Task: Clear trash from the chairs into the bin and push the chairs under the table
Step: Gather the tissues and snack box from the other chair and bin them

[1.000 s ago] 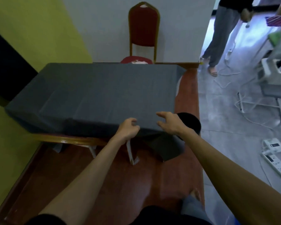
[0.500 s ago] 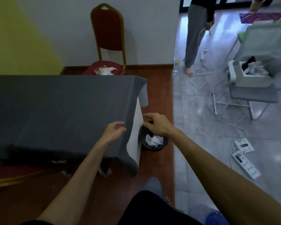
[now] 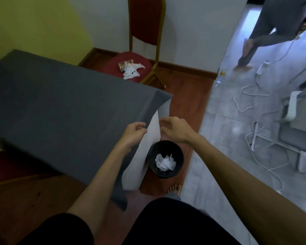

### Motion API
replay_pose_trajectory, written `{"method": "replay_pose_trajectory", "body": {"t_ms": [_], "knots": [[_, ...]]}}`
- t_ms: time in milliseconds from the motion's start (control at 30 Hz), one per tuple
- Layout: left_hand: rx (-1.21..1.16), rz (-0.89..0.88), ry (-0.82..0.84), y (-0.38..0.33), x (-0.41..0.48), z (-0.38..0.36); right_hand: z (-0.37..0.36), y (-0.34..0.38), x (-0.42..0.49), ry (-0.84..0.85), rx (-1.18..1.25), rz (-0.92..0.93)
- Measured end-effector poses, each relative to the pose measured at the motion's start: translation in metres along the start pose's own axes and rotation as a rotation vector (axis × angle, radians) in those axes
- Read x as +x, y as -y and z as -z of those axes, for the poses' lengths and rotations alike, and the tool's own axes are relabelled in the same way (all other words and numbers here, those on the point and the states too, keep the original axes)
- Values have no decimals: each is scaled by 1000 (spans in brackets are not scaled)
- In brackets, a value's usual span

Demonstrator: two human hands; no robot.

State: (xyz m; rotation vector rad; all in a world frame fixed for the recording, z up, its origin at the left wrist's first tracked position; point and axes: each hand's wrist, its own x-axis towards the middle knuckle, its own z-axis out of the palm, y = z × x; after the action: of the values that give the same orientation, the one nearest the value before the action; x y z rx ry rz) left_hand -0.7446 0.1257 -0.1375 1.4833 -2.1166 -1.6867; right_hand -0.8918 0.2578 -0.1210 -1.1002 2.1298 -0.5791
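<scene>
A table under a dark grey cloth (image 3: 65,112) fills the left half of the view. Behind its far corner stands a red chair with a gold frame (image 3: 145,23); crumpled white paper and a wrapper (image 3: 131,69) lie on its seat. A black bin (image 3: 165,159) with crumpled white paper in it sits on the floor by the table's near right corner. My left hand (image 3: 133,134) hovers over the cloth's right edge with curled fingers and holds nothing. My right hand (image 3: 175,129) hangs open just above the bin, empty.
A red seat (image 3: 11,165) shows under the table's near left edge. A person (image 3: 276,27) walks on the grey tiles at the far right. White cables and power strips (image 3: 254,135) lie on the tiles near a grey chair with a white box (image 3: 302,110).
The view has swung to the right and closer to the table's right corner. The bin has come into full view below my hands. Both hands stayed empty near the cloth's edge.
</scene>
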Motion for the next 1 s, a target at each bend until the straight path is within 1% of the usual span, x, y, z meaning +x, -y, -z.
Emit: {"method": "replay_pose_trajectory", "body": {"t_ms": [167,267,433,600,667,833,1000], "knots": [[-34,33,-31,-27,24,-19,34,-16,40,68,-26,47],[-75,50,-80,-33,48,-32,46,-34,74,110,-74,112],[-173,85,-266,-23,100,-75,57,-83,144,165,-120,231],[-68,-4,-473,-26,155,-131,73,-140,209,228,-175,422],[-46,-7,-519,-39,163,-149,89,-154,227,230,-175,451],[-92,78,-600,-76,167,-168,136,-157,256,364,-168,488],[-120,131,-663,-111,217,-174,176,-155,336,370,-128,556]]}}
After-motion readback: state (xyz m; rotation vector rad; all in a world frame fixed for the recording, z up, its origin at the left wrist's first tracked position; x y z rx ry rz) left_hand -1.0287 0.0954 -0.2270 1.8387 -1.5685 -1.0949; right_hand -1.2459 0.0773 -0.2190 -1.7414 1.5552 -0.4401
